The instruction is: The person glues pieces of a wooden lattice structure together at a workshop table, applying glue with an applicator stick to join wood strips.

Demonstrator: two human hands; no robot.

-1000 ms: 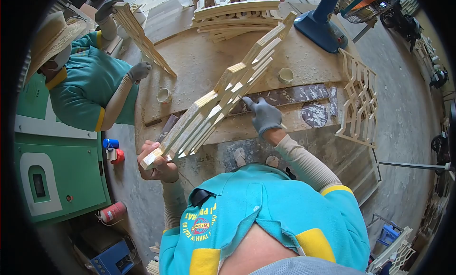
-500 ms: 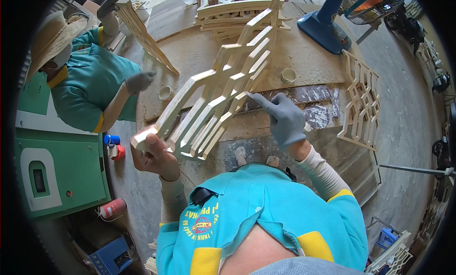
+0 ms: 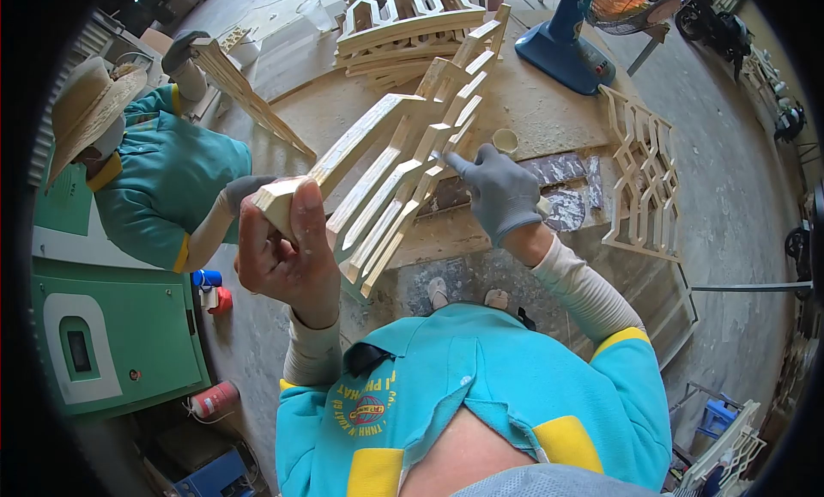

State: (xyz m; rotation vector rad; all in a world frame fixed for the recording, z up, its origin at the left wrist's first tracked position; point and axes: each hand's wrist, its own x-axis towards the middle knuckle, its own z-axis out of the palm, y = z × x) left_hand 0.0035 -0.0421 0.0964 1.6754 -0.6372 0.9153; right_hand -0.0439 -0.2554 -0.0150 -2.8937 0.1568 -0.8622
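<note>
I have one pale wooden lattice panel of zigzag slats (image 3: 365,141) lifted aslant over the near side of the brown wooden desk (image 3: 562,124); whether its far end rests on anything, I cannot tell. My bare left hand (image 3: 296,257) pinches the near end, thumb against fingers, probably because that end lets me tilt the slats without covering them. My grey-gloved right hand (image 3: 506,192) has its index finger stretched to the panel's lower edge, presumably to work on one spot; from here I can't make out whether it touches, or whether the other fingers hold anything.

Around that, I count one round beige cup (image 3: 505,132), set beside the glove, likely for easy reach. Mottled dark pieces lie on the desk: one disc (image 3: 566,210), one long strip (image 3: 549,168) and one short one (image 3: 594,181).

Farther off stands one pile of pale lattice panels (image 3: 412,29), overlapping too much to count, and one blue fan (image 3: 566,51). One more light wooden lattice (image 3: 639,171) stands at the desk's right edge. A co-worker in a teal shirt (image 3: 172,171) grips another, narrow pale wooden panel (image 3: 249,93) by its top, apparently to keep it upright.
</note>
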